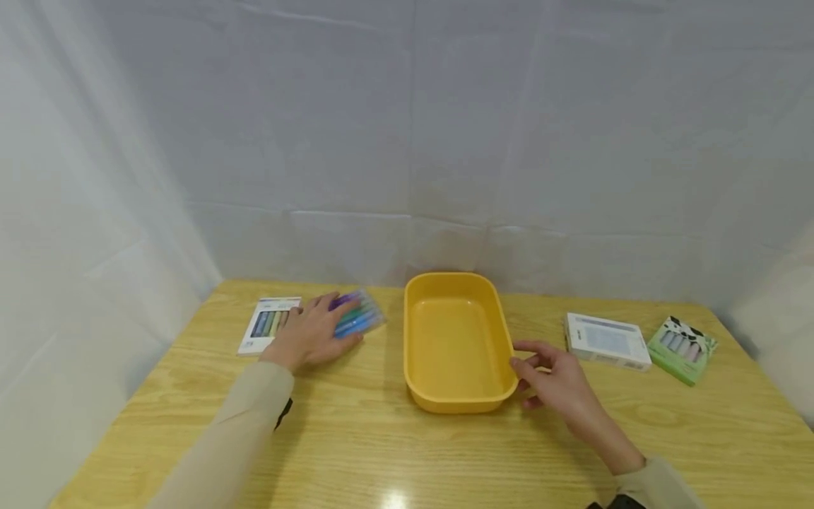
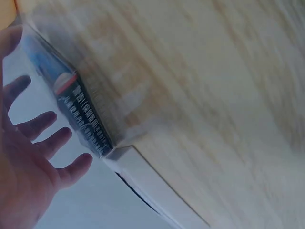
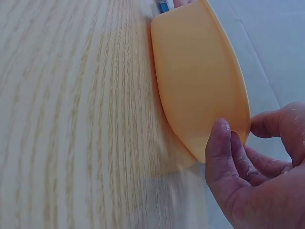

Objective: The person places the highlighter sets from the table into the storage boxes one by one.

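My left hand reaches over a clear pack of coloured pens, its fingers spread. The pack shows purple, green and blue, and the hand hides part of it. In the left wrist view, the pack's dark printed label lies beside the spread fingers. With thumb and fingertips, my right hand holds the right rim of a yellow plastic bin. From the right wrist, the fingers show against the outer wall and the thumb meets the rim. Nothing lies inside the bin.
Left of the clear pack lies a white box with a window showing coloured sticks, partly under the left hand. On the right are a white box and a green box with a cow-like pattern. A pale sheet hangs behind the wooden table.
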Tool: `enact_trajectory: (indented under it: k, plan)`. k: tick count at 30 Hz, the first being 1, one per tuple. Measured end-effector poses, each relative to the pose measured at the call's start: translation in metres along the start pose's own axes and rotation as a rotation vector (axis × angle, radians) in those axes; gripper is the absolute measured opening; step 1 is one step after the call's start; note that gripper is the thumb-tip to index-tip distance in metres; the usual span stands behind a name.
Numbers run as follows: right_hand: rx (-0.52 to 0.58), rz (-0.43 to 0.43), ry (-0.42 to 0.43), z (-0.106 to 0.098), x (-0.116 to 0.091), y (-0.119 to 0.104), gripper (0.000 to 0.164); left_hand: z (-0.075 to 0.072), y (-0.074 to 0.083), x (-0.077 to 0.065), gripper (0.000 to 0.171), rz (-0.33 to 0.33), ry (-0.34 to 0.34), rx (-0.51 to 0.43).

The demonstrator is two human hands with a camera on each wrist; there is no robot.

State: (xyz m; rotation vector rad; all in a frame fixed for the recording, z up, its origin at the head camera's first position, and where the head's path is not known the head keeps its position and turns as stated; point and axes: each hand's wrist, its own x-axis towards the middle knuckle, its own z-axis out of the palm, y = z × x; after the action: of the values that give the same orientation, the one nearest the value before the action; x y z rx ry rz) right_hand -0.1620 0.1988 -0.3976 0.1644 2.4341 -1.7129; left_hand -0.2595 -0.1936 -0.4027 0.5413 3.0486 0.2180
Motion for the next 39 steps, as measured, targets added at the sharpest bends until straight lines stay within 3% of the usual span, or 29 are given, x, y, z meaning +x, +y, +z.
enact_trajectory:
  k: [10, 16, 24, 31, 39]
  plan:
    - [0.124, 0.070, -0.049, -0.002, 0.003, 0.000, 0.051, 0.006, -0.002, 0.005, 0.062, -0.006, -0.005, 0.026]
    - [0.256, 0.108, -0.136, -0.007, 0.005, 0.000, 0.057, 0.007, 0.002, 0.007, 0.064, -0.031, 0.036, 0.029]
    - [0.422, 0.097, -0.258, -0.013, 0.008, 0.001, 0.063, 0.009, 0.015, 0.001, 0.066, -0.046, 0.062, 0.020]
    - [0.457, 0.092, -0.297, -0.015, 0.006, 0.000, 0.063, 0.008, 0.026, -0.007, 0.070, -0.081, 0.021, 0.061]
    - [0.473, 0.078, -0.314, -0.016, 0.005, 0.003, 0.062, 0.009, 0.027, -0.011, 0.071, -0.096, 0.013, 0.059]
